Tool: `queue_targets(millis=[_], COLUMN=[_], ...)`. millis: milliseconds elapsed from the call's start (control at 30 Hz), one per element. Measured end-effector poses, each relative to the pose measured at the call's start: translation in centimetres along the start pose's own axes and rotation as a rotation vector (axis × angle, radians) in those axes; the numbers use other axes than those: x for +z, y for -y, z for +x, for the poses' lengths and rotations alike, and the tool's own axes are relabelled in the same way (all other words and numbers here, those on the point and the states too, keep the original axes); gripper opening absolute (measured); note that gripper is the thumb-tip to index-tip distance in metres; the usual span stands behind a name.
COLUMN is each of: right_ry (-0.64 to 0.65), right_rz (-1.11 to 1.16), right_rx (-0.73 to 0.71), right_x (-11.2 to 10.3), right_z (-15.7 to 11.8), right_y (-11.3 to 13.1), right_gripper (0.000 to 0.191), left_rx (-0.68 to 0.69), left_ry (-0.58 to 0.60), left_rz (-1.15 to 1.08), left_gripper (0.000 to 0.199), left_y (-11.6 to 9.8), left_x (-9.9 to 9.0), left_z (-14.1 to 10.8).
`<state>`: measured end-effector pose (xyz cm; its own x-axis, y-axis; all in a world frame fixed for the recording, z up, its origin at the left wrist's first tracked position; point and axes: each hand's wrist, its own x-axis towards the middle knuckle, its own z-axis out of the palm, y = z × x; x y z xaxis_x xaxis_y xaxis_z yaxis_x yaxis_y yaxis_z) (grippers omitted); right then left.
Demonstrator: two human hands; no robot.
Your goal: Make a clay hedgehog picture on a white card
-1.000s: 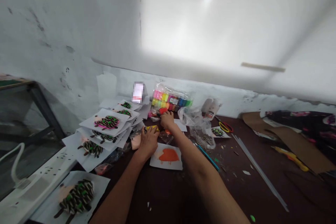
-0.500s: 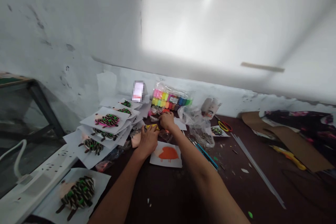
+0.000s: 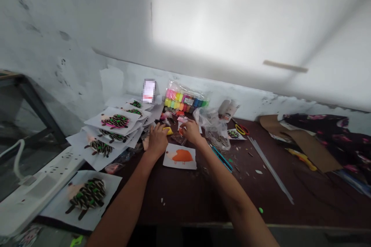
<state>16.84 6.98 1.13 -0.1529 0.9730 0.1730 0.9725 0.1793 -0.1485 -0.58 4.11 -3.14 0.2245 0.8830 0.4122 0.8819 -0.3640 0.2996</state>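
My left hand (image 3: 157, 139) lies palm down with its fingers apart at the back of the dark table. Its thumb side is against a yellow lump (image 3: 167, 130), perhaps modelling clay. To the right, my right hand (image 3: 191, 131) has its fingers drawn together at a small piece of orange clay (image 3: 181, 130), partly hidden by them. A white card (image 3: 171, 162) with an orange hedgehog shape (image 3: 183, 156) and a pale snout lies flat in front of both hands. Small clay packets (image 3: 166, 115) sit just beyond.
Stacked hedgehog cards (image 3: 116, 121) stand at the left, above a power strip (image 3: 43, 185). Behind are a phone (image 3: 149, 90) and a pack of coloured clay (image 3: 187, 100). Rightward lie a plastic bag (image 3: 213, 125), blue sticks (image 3: 222, 158), scissors (image 3: 242, 129) and a utility knife (image 3: 301, 158).
The view has tilted slightly downward. My left hand has shifted a little leftward, showing more of the yellow lump. My right hand has drawn back, with its fingers now at the orange clay.
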Motion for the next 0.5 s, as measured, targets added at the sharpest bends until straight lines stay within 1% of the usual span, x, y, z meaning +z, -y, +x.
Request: queue_targets(millis=[100, 167, 233, 267, 333, 400, 500], right_ry=[0.037, 0.081, 0.098, 0.095, 0.089, 0.082, 0.075], right_rz=[0.008, -0.008, -0.04, -0.044, -0.046, -0.056, -0.016], right_rx=[-0.05, -0.093, -0.09, -0.076, -0.016, 0.049, 0.088], right_x=[-0.5, -0.4, -0.1, 0.1, 0.4, 0.5, 0.4], right_z=[-1.9, -2.8, -3.1, -3.1, -2.9, -2.5, -2.1], right_y=[0.5, 1.1, 1.7, 1.9, 1.9, 1.5, 0.5], right_gripper=[0.024, 0.025, 0.029, 0.027, 0.025, 0.03, 0.032], left_rx=[-0.016, 0.001, 0.004, -0.003, -0.043, -0.079, -0.145], left_ry=[0.006, 0.032, 0.037, 0.022, -0.056, -0.162, -0.274], left_rz=[0.026, 0.023, -0.019, -0.056, -0.159, -0.285, -0.434], left_gripper=[0.038, 0.036, 0.038, 0.039, 0.043, 0.043, 0.039], left_y=[0.4, 0.5, 0.4, 0.4, 0.5, 0.8, 1.3], left_x=[0.1, 0.2, 0.4, 0.3, 0.1, -0.4, -1.0], left_z=[-0.2, -0.4, -0.5, -0.4, -0.2, 0.2, 0.6])
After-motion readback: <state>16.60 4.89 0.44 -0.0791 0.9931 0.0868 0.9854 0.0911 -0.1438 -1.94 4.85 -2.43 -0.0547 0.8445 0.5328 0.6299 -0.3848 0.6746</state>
